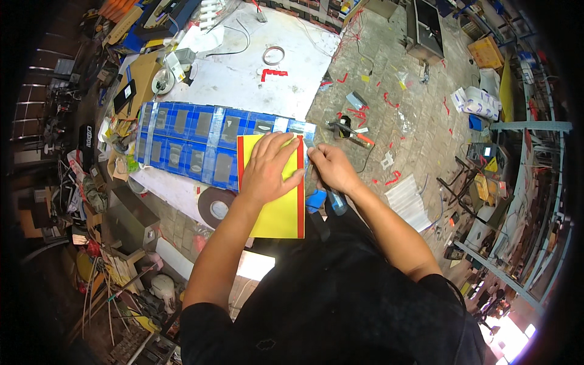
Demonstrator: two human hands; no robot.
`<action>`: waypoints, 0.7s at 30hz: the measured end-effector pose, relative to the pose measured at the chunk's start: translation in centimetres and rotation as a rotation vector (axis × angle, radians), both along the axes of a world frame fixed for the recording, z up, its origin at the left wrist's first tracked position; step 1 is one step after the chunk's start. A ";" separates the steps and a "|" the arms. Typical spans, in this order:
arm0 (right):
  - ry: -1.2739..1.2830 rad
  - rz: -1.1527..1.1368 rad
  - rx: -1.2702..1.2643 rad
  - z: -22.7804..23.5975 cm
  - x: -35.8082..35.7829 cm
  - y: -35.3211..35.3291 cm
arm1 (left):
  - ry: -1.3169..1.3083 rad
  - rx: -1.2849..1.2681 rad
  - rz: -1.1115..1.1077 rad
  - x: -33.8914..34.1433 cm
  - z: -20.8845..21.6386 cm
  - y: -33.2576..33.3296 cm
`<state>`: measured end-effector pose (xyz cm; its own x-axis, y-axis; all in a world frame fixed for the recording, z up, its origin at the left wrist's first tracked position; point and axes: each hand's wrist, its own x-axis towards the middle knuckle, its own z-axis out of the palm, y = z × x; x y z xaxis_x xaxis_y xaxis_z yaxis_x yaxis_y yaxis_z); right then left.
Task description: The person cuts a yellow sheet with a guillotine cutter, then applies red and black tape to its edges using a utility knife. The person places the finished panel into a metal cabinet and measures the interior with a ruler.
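A yellow board (272,219) with red strips along its two long sides lies over the right end of a long pack (182,143) wrapped in blue and clear tape. Flat on the board rests my left hand (267,167), its fingers spread. Just beyond the board's right edge, by the pack's clear-taped end, my right hand (331,167) is closed with thumb and fingers pinched together. What it grips, if anything, is hidden. Below that hand are a dark tool-like piece with a clear bluish end (337,204) and a small blue object (316,201).
The pack lies on a white-topped table (243,79), along with a tape ring (273,56) and a red strip (272,74). A large dark tape roll (215,205) sits near my left forearm. A black tape dispenser (344,126) and red scraps litter the floor at right, near a metal rack (523,201).
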<state>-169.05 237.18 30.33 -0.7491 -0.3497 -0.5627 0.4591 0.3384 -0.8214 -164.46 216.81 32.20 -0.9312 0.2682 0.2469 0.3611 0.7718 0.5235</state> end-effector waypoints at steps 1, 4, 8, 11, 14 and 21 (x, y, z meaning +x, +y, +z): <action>0.010 0.005 -0.001 -0.3 0.0 0.0 | 0.004 0.004 -0.001 0.0 0.0 0.0; 0.015 0.019 -0.009 -0.7 -0.2 0.2 | -0.006 0.009 -0.003 0.0 0.0 0.0; -0.004 0.058 -0.011 -0.3 -0.8 0.4 | 0.009 0.009 -0.005 0.0 -0.4 -0.2; 0.028 0.077 0.009 0.0 -0.9 0.5 | 0.010 0.002 0.005 0.0 -0.2 -0.1; 0.041 0.088 0.022 0.4 -0.8 0.6 | 0.006 0.002 0.016 0.1 0.0 0.1; 0.164 0.154 0.178 0.7 -1.2 0.2 | 0.019 0.008 0.030 0.1 -0.2 0.1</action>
